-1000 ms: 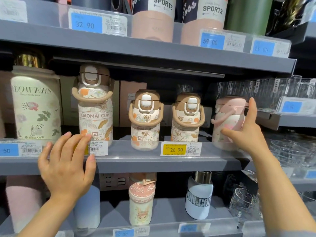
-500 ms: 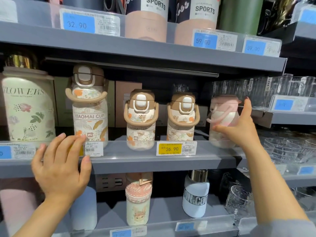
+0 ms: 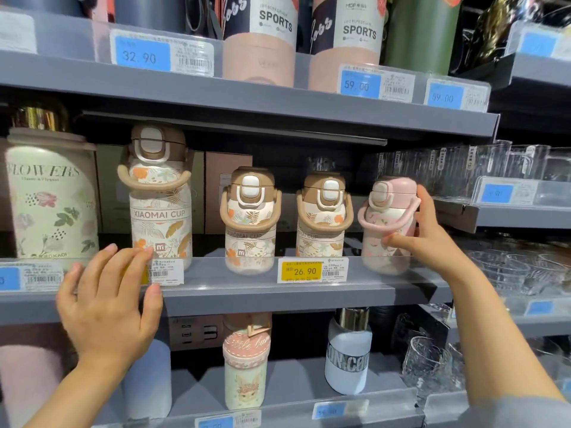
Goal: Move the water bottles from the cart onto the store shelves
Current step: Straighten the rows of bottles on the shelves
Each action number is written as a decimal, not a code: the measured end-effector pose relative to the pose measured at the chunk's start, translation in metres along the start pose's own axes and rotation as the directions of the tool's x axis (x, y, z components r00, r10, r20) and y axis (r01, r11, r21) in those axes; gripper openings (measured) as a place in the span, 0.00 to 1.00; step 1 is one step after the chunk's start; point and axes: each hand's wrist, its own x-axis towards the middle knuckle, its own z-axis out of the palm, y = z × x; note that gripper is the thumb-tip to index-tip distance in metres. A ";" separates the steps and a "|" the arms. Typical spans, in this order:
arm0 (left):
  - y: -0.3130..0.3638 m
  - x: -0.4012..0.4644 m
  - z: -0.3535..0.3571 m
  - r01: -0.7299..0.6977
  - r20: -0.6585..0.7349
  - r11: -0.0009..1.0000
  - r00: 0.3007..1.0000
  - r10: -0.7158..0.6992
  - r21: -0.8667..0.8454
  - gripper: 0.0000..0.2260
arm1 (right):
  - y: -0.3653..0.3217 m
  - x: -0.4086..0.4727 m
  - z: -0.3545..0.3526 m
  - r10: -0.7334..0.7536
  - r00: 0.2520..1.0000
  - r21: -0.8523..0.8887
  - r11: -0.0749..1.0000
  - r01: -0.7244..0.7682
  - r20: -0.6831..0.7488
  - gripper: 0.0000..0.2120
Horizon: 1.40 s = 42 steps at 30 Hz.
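A pink floral water bottle (image 3: 386, 217) with a pink loop handle stands at the right end of the grey middle shelf (image 3: 247, 291). My right hand (image 3: 429, 239) holds it, thumb across its lower front and fingers up its right side. To its left stand two small brown-lidded floral bottles (image 3: 248, 220) (image 3: 323, 217) and a taller one (image 3: 159, 208) marked XIAOMAI CUP. My left hand (image 3: 108, 301) is spread flat against the shelf's front edge, over the price strip, holding nothing. No cart is in view.
A FLOWERS canister (image 3: 46, 205) fills the shelf's left end. SPORTS bottles (image 3: 262, 41) stand on the shelf above. A bunny bottle (image 3: 245, 366) and a white bottle (image 3: 347, 356) stand on the shelf below. Clear glasses (image 3: 509, 267) crowd the shelves to the right.
My right hand has wrapped further round the pink bottle, its thumb now on the front, and the bottle has turned slightly. My left hand stays on the shelf edge.
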 end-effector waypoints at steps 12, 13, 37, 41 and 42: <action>-0.003 -0.001 0.003 -0.003 0.005 1.000 1.000 0.003 -0.001 0.20 | -0.002 0.000 0.009 0.077 0.984 -0.112 0.989 -0.096 -0.159 0.62; -0.003 -0.001 0.002 -0.005 0.005 1.000 1.000 0.006 -0.003 0.20 | -0.001 0.000 0.004 0.097 0.988 -0.073 0.992 -0.106 -0.116 0.61; -0.003 -0.002 0.004 0.003 -0.022 0.998 1.000 -0.004 -0.058 0.19 | 0.001 -0.006 0.022 0.041 0.971 -0.189 0.978 -0.088 -0.238 0.50; -0.004 -0.003 0.005 -0.006 -0.011 0.998 1.000 0.006 -0.067 0.19 | 0.003 -0.014 0.024 0.007 0.957 -0.175 0.983 -0.061 -0.290 0.52; -0.005 -0.003 0.006 -0.006 -0.010 0.997 1.000 0.005 -0.073 0.19 | 0.002 -0.020 0.026 -0.026 0.947 -0.155 0.988 -0.026 -0.321 0.51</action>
